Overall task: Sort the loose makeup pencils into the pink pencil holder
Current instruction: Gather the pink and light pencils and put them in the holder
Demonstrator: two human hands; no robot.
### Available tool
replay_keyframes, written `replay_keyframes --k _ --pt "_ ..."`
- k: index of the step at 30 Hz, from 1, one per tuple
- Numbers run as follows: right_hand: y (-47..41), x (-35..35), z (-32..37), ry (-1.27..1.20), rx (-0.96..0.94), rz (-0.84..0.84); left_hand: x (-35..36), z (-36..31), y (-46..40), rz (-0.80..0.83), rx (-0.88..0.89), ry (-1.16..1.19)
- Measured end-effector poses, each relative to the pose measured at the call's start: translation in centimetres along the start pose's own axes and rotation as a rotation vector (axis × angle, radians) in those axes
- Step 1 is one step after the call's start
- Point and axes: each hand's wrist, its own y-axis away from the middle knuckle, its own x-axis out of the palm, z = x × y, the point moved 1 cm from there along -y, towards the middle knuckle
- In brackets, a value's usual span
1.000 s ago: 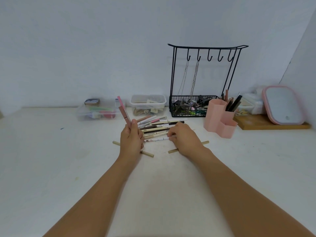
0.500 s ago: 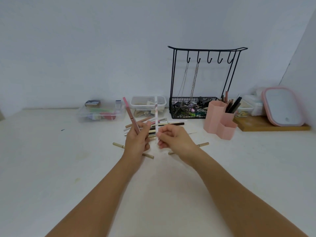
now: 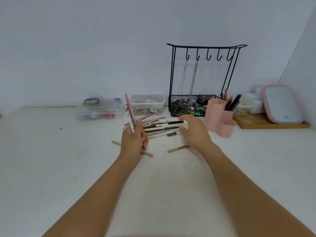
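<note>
Two hands over the pencil pile point(image 3: 159, 127)
Left hand point(image 3: 134, 142) grips upright pink pencils point(image 3: 130, 112); right hand point(image 3: 195, 132) hovers, fingers relaxed, empty.

You saw a pale pink pencil holder point(image 3: 220, 117) on the white tabletop point(image 3: 51, 168), and a pile of loose pencils point(image 3: 162, 127) in beige, black, white and pink (one lilac). The wire rack point(image 3: 205, 79) was black, the mirror point(image 3: 282, 104) pink-rimmed, its board point(image 3: 256, 123) brown.
</note>
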Motion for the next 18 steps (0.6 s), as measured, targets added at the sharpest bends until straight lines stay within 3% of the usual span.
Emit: replay_keyframes --k 5,14,16,18 --pt "-0.5 0.0 -3.5 0.180 0.108 0.160 -0.3 0.0 -0.2 -0.012 -0.068 0.048" --pt "-0.4 0.0 -2.9 0.191 0.017 0.114 -0.2 0.1 0.0 0.024 -0.094 -0.014" --pt "-0.3 -0.4 -2.0 0.095 -0.005 0.044 -0.1 0.0 0.1 0.035 -0.094 -0.019" --pt "0.4 -0.7 0.0 -0.182 0.005 -0.010 0.0 -0.1 0.2 0.051 -0.088 -0.022"
